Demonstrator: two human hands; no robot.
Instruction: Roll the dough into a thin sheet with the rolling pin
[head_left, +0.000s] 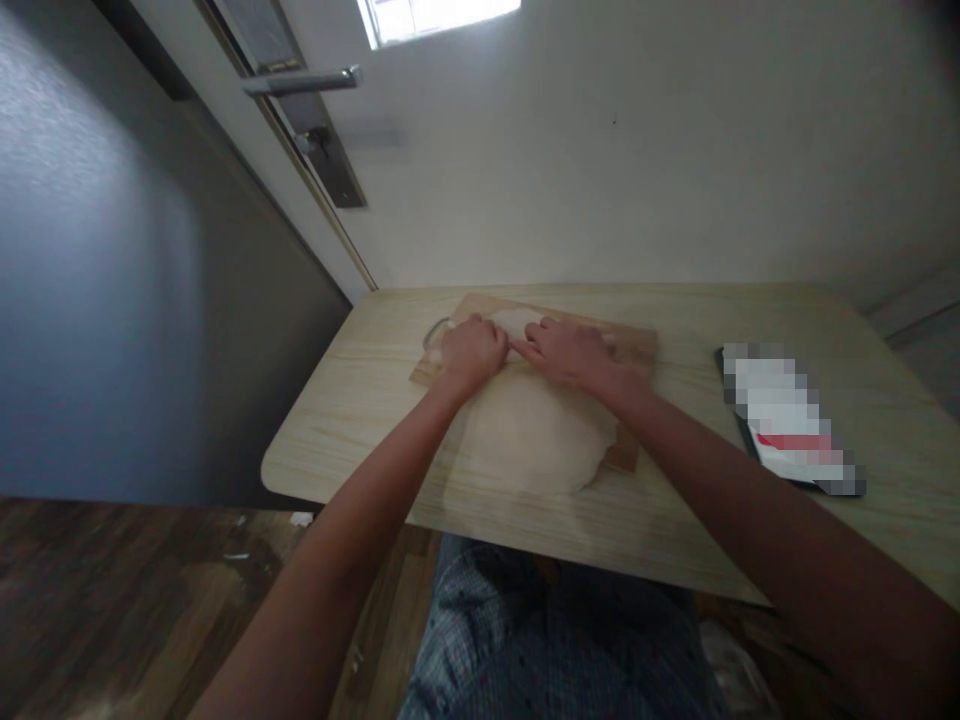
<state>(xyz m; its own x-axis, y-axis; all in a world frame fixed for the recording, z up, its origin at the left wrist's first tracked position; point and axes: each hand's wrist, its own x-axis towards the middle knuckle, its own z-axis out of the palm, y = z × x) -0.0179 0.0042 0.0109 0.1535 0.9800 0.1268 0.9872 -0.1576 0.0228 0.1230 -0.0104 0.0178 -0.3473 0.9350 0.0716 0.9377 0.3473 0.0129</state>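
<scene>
Wooden board (pixel 641 345) taken as reference; it is laid at a slight angle on the pale wood-grain table (pixel 330 420). A pale, dough-like sheet (pixel 536 440) is spread over the board, its rounded near part carried past the board's near edge. A further pale portion is seen toward the board's far edge, beyond the hands.

The left hand (pixel 476 350) is placed over the left part of the board, fingers curled and held close together. The right hand (pixel 570 352) is placed right of the board's middle, fingers likewise bent, thumb pointed toward the left hand, with only a narrow gap left. Whatever is gripped beneath either palm is hidden and cannot be told. A small pale end is visible beside the right hand; its nature cannot be determined.

A metal ring (pixel 433 332) is noted at the board's left end. Well right of the board, a dark-edged flat object (pixel 787 420) is seen, its upper face pixelated.
</scene>
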